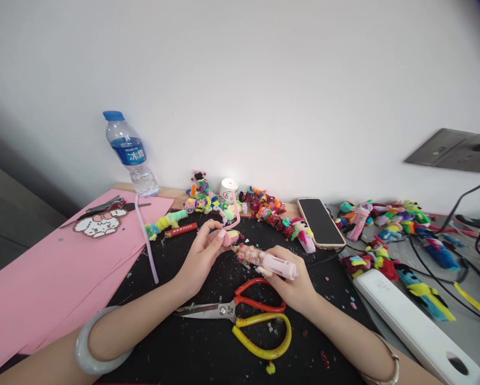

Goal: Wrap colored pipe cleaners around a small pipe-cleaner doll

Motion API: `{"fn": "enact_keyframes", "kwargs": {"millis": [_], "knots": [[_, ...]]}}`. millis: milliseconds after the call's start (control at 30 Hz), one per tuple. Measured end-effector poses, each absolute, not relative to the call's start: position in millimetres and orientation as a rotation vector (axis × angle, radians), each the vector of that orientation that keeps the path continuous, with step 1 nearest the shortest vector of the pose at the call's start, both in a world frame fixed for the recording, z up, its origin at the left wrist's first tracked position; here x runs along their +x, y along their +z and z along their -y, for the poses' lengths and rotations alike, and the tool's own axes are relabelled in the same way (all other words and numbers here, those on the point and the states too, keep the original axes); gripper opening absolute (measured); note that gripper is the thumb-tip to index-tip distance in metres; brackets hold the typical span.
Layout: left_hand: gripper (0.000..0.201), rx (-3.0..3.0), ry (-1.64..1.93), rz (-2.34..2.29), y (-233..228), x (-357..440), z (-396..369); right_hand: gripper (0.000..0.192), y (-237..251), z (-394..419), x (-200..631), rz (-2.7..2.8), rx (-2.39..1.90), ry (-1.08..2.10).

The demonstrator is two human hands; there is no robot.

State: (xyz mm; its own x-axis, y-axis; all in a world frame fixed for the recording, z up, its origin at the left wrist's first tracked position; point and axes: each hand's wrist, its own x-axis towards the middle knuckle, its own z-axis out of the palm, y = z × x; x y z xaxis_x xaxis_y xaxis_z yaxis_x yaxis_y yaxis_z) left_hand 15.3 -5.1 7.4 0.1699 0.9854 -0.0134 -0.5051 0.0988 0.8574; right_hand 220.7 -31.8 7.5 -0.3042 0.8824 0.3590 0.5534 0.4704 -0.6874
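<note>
My left hand (202,254) is closed, with thumb and fingertips pinching a small pink and yellow pipe-cleaner piece (230,237); a pink stem (236,208) rises from it. My right hand (294,275) is wrapped round a pale pink pen-shaped glue gun (277,264). Its front half is crusted with brownish residue, and its tip points left, close to the pipe-cleaner piece. Whether the tip touches it I cannot tell. Below both hands lie large scissors (223,310) with one red and one yellow handle, blades spread slightly to the left.
Pink paper sheets (59,278) lie at left, bearing a dark tool and a white patterned piece. A water bottle (129,155) and white paper roll (229,187) stand by the wall. A phone (322,222), pipe-cleaner figures (384,219), cables and a long white device (416,326) fill the right.
</note>
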Motion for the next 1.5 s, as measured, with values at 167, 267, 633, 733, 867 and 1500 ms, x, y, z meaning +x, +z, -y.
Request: {"fn": "enact_keyframes", "kwargs": {"millis": [167,267,633,733,867,1500], "knots": [[0.011,0.898,1.242,-0.706,6.3,15.1,5.2,0.008,6.6,32.0,220.9,1.983,-1.185,0.592],[0.010,0.910,1.241,-0.699,6.1,15.0,5.0,0.009,6.0,31.7,221.2,1.966,-1.187,0.609],[0.011,0.918,1.221,-0.725,6.3,14.6,4.7,0.005,6.9,31.7,219.9,1.918,-1.195,0.631],[0.011,0.903,1.222,-0.732,5.8,14.5,4.8,0.005,6.1,31.6,220.3,1.919,-1.210,0.630],[0.013,0.869,1.241,-0.720,6.1,14.9,5.2,0.005,6.3,31.6,219.7,1.934,-1.202,0.643],[0.012,0.959,1.201,-0.745,8.9,14.6,5.0,0.008,8.4,31.6,219.1,1.908,-1.183,0.660]]}}
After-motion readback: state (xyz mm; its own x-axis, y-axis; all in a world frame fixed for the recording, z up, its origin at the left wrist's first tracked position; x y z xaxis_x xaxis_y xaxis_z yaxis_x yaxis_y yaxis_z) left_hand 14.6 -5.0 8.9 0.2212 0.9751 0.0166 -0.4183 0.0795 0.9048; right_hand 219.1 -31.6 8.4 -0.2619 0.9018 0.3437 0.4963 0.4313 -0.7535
